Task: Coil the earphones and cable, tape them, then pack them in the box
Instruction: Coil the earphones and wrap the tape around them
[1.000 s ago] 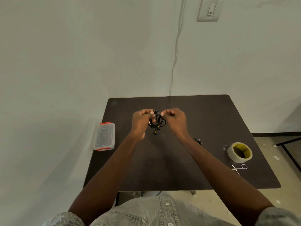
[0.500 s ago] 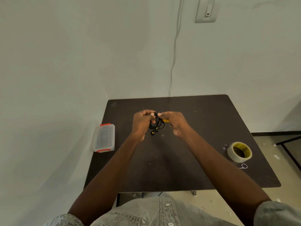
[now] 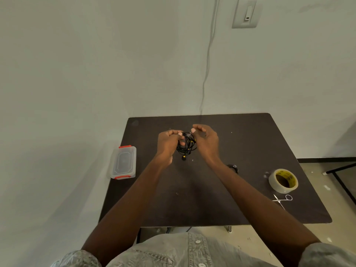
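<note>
While the table carries a lidded box at its left edge and a tape roll with scissors at its right, both untouched, the job looks to be in its coiling stage. Above mid-table, the left hand grips the coiled earphones; the right hand pinches their top. Taping and packing remain.

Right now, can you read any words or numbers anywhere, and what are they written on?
Nothing here can be read for sure.
Tape roll: dark print on the yellow inner ring, too blurred to read.
Wall switch plate: a small dark mark, too small to tell.
Clear box, scissors, table and the coiled earphones held in both hands: no writing visible.
</note>
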A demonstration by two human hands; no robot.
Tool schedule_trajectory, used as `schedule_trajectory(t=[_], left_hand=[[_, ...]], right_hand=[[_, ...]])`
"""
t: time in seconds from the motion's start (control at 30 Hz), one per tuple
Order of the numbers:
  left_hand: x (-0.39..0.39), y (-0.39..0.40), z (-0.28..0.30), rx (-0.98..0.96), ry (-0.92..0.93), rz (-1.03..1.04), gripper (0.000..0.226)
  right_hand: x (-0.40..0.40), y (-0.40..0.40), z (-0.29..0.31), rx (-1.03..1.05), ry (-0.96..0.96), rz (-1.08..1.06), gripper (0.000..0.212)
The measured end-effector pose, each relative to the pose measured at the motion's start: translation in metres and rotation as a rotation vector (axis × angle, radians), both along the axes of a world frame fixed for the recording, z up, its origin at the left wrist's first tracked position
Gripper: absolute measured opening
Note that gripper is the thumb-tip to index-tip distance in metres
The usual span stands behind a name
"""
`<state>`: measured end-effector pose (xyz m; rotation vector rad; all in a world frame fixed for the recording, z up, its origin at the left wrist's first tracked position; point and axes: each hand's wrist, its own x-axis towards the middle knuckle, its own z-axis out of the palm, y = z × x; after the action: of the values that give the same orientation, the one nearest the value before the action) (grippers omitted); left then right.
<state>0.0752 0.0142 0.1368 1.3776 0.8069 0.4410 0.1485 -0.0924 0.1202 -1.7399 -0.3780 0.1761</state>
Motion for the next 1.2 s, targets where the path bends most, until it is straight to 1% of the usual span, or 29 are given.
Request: schedule_trajectory(t=[0.17,0.23,0.3,0.4,0.53,0.6,0.67,0.77,0.87,1.03,1.2], left_hand=[[-0.001,0.005,-0.003,0.009,0.006,-0.017,0.012],[0.000,0.006,-0.003,0.011,0.004,-0.026,0.013],[0.001,0.006,-0.002,0.011,-0.003,-0.038,0.013],[0.001,0.007,-0.003,-0.018,-0.027,-0.064,0.014],[0.000,0.013,-0.002,-0.164,-0.077,-0.073,0.008],[0.001,0.015,-0.001,-0.242,-0.084,-0.080,0.010],[0.001,0.018,0.000,-0.301,-0.050,-0.098,0.016],[-0.002,0.026,-0.002,-0.358,0.030,-0.171,0.025],[-0.009,0.031,-0.003,-0.438,-0.002,-0.293,0.028],[-0.013,0.036,-0.005,-0.448,-0.159,-0.420,0.043],[-0.012,0.030,-0.004,-0.328,-0.194,-0.357,0.030]], right_hand=[[0.016,-0.009,0.005,-0.029,0.163,0.335,0.031],[0.018,-0.010,0.007,-0.071,0.166,0.402,0.033],[0.016,-0.009,0.006,-0.080,0.137,0.401,0.029],[0.013,-0.007,0.003,-0.046,0.117,0.311,0.022],[0.013,-0.006,0.001,-0.080,0.045,0.239,0.021],[0.013,-0.006,0.003,-0.079,0.018,0.222,0.020],[0.014,-0.006,0.005,-0.066,0.000,0.213,0.019],[0.014,-0.006,0.009,-0.008,0.034,0.214,0.018],[0.014,-0.007,0.014,0.056,0.104,0.229,0.020],[0.016,-0.008,0.020,0.124,0.211,0.291,0.020],[0.015,-0.009,0.027,0.126,0.209,0.311,0.018]])
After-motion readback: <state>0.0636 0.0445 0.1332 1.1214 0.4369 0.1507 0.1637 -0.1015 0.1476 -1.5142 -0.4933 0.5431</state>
